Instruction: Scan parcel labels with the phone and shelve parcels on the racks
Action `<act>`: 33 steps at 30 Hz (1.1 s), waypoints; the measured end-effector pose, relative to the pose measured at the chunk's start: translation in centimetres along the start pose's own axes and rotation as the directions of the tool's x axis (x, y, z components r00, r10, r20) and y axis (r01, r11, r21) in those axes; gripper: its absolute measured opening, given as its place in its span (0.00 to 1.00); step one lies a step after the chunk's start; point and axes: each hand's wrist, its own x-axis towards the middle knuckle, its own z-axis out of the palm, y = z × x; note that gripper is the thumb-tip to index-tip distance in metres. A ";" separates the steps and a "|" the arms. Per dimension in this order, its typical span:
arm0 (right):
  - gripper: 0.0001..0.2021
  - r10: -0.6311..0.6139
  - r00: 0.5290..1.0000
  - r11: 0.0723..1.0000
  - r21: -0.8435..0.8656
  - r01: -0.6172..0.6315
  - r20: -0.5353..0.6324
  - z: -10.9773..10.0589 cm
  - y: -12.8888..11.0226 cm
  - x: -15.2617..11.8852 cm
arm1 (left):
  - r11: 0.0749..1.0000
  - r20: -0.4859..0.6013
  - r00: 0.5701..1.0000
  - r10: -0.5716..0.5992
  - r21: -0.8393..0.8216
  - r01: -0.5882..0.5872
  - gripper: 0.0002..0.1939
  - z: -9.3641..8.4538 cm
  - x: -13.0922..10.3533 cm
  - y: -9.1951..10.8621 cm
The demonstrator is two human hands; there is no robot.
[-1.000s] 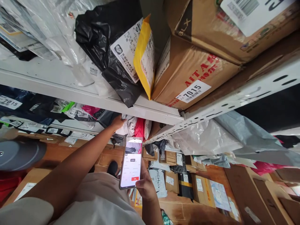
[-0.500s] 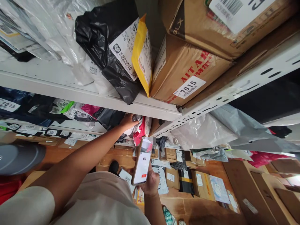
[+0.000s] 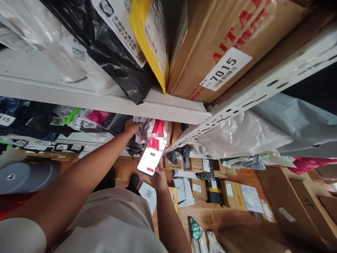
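Note:
My right hand point(image 3: 159, 178) is wrapped round the lower end of a smartphone point(image 3: 150, 158). Its lit screen faces up, with a red picture at the top and a small red button low down. On the shelf below the top one, my left hand point(image 3: 133, 126) grips the edge of a grey plastic parcel bag point(image 3: 144, 129); its fingertips are partly hidden among the packages. Right beside that bag stands a red parcel point(image 3: 158, 126), its lower part behind the phone.
Above my hands, the white shelf edge point(image 3: 105, 102) carries a cardboard box point(image 3: 200, 49) labelled 7015, a yellow mailer point(image 3: 143, 21) and a black bag point(image 3: 110, 52). A perforated post point(image 3: 223, 116) stands right. Several parcels, including a white bag point(image 3: 183, 191), lie on the floor.
My left hand has moved left along the row, from beside the red parcel to the grey bag. The phone has shifted up and left, and its screen content differs. The view is nearer the shelf.

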 end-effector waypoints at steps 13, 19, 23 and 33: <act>0.39 -0.040 0.999 0.999 0.002 0.040 0.022 0.1 1.1 2.5 | 0.891 0.123 0.981 0.148 0.413 -0.186 0.39 3.5 -2.6 4.5; 0.30 -0.130 0.978 0.987 -0.116 0.111 -0.162 0.2 2.0 4.5 | 0.923 0.062 0.995 0.083 0.371 -0.100 0.35 2.8 -1.2 3.2; 0.28 -0.233 0.938 0.961 -0.206 0.183 -0.257 0.9 2.0 6.1 | 0.915 0.066 0.971 0.231 0.324 -0.240 0.24 1.6 -1.4 0.9; 0.38 -0.400 0.842 0.883 -0.399 0.248 -0.363 -1.2 0.3 7.4 | 0.846 0.063 0.924 0.377 0.382 -0.372 0.22 3.0 -2.8 2.9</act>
